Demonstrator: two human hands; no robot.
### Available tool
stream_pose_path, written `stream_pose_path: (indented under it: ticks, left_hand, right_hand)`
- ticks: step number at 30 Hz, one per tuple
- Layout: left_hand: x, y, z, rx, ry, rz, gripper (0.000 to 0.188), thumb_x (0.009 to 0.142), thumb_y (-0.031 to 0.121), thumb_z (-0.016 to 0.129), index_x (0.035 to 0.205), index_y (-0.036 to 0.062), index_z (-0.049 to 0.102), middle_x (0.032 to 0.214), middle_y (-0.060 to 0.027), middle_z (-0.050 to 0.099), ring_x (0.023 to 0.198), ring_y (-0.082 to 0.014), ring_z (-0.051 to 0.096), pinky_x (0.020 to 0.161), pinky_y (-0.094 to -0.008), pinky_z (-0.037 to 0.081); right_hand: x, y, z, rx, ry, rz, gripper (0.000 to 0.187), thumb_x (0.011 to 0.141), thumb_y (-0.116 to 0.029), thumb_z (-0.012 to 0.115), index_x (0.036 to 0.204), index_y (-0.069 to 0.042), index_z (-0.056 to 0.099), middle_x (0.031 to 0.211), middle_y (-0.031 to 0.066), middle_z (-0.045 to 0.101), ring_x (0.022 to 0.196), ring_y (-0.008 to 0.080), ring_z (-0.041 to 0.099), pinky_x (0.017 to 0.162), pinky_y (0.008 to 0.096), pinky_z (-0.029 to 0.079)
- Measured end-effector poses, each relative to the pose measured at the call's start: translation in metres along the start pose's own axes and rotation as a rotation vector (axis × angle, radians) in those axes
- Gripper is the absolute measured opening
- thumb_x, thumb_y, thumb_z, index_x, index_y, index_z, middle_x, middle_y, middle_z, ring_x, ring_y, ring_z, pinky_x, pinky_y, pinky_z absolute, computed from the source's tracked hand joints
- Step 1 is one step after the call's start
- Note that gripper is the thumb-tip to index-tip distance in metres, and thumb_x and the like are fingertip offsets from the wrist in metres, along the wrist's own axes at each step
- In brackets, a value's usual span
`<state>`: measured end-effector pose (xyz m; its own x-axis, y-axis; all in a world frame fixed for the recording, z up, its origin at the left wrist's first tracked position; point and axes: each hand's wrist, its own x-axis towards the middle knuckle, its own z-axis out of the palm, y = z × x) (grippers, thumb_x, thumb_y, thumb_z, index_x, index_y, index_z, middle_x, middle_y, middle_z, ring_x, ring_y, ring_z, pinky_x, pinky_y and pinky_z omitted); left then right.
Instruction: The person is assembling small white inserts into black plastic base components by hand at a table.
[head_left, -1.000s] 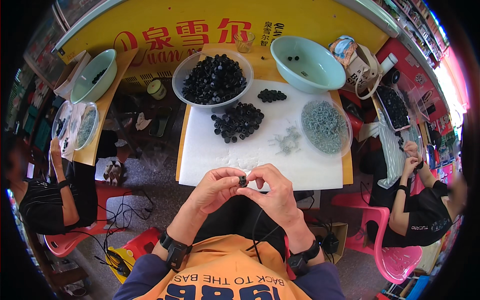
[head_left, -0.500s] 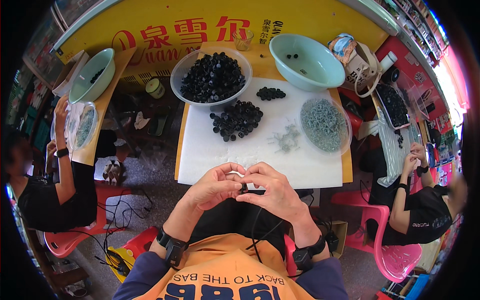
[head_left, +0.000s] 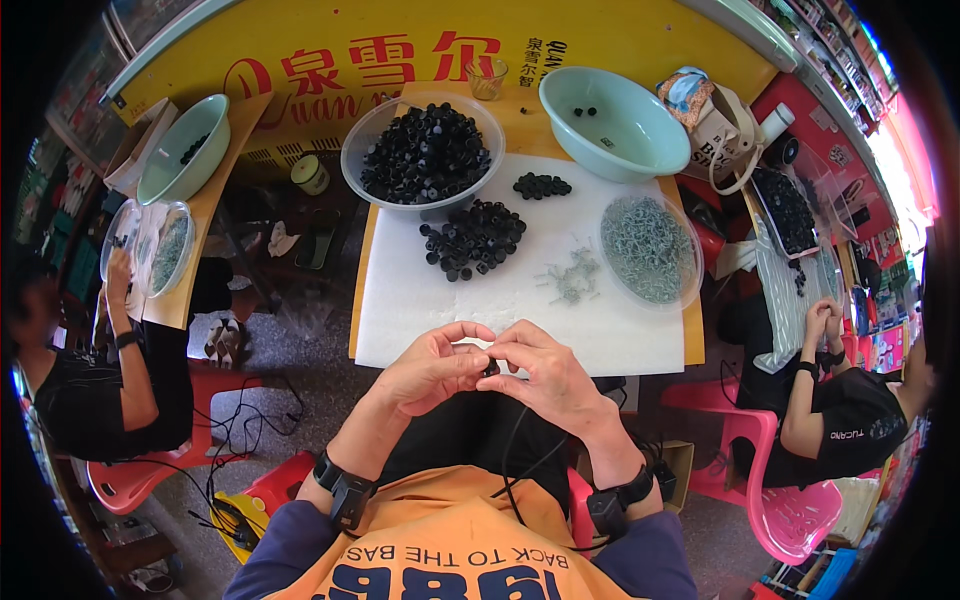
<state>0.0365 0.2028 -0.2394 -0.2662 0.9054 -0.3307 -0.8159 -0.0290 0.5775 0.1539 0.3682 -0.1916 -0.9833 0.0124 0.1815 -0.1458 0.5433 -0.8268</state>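
Note:
Between my two hands, just off the near edge of the white foam sheet (head_left: pixel 420 330), is a small black cap (head_left: pixel 490 368). The fingertips of my left hand (head_left: pixel 435 370) pinch it from one side. Thumb and fingers of my right hand (head_left: pixel 545 370) close on it from the other, partly covering it. Farther off on the sheet lies a loose pile of black caps (head_left: pixel 473 240), with a smaller cluster of black pieces (head_left: pixel 542 186) behind it. To their right are scattered screws (head_left: pixel 572 277) beside a clear tub full of screws (head_left: pixel 650 250).
A clear bowl (head_left: pixel 352 165) heaped with black caps stands at the back left. Behind, to the right, a pale green basin (head_left: pixel 660 150) holds a few black pieces. A glass (head_left: pixel 487 78) stands at the far edge. Seated people work at either side, near pink chairs (head_left: pixel 795 510).
My hands stay together, with the black cap turned slightly between the fingertips. The person at left has lowered a hand to the tub; the person at right has brought their hands together.

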Motion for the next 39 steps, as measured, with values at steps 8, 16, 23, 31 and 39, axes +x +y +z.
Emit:
stream_pose_path:
  ticks: [8,16,23,31,39]
  left_hand:
    - [0.001,0.001,0.001,-0.016,0.038,-0.034,0.034,0.086,0.010,0.071,0.116,0.0041,0.055,0.095,-0.0036,0.064,0.078,-0.0087,0.062,0.072,-0.0241,0.051]
    - [0.005,-0.003,0.003,-0.117,0.002,-0.057,0.029,0.088,0.010,0.069,0.114,0.0042,0.057,0.097,-0.0036,0.065,0.080,-0.0098,0.063,0.071,-0.0234,0.051]
    - [0.007,-0.006,0.004,-0.040,0.041,0.000,0.030,0.088,0.010,0.069,0.115,0.0030,0.056,0.095,-0.0046,0.065,0.079,-0.0092,0.064,0.068,-0.0210,0.051]
    - [0.008,-0.001,0.004,0.131,0.056,0.003,0.034,0.087,0.011,0.070,0.116,0.0008,0.054,0.096,-0.0032,0.062,0.079,-0.0085,0.061,0.069,-0.0208,0.050]
    - [0.019,-0.001,0.008,0.214,0.083,-0.005,0.032,0.088,0.013,0.069,0.115,0.0016,0.055,0.092,-0.0027,0.063,0.077,-0.0083,0.060,0.070,-0.0213,0.049]
  right_hand:
    - [0.000,0.009,0.010,-0.081,0.065,-0.126,0.028,0.080,-0.012,0.075,0.102,-0.001,0.061,0.094,0.0093,0.057,0.075,0.0228,0.059,0.065,0.0323,0.050]
    - [-0.002,0.013,0.005,-0.044,0.074,-0.112,0.026,0.080,-0.013,0.074,0.100,-0.001,0.062,0.092,0.0085,0.060,0.072,0.0195,0.059,0.063,0.0301,0.051]
    - [-0.004,0.015,0.008,-0.030,0.078,-0.098,0.030,0.079,-0.010,0.074,0.105,-0.002,0.061,0.094,0.0096,0.058,0.073,0.0222,0.059,0.063,0.0316,0.051]
    - [-0.007,0.022,0.021,-0.118,0.183,-0.174,0.032,0.074,-0.001,0.074,0.103,0.000,0.060,0.096,0.0114,0.060,0.084,0.0276,0.061,0.071,0.0343,0.051]
    - [-0.011,0.027,0.028,-0.108,0.328,-0.086,0.026,0.078,-0.001,0.073,0.102,0.000,0.061,0.096,0.0118,0.060,0.082,0.0249,0.062,0.069,0.0329,0.052]
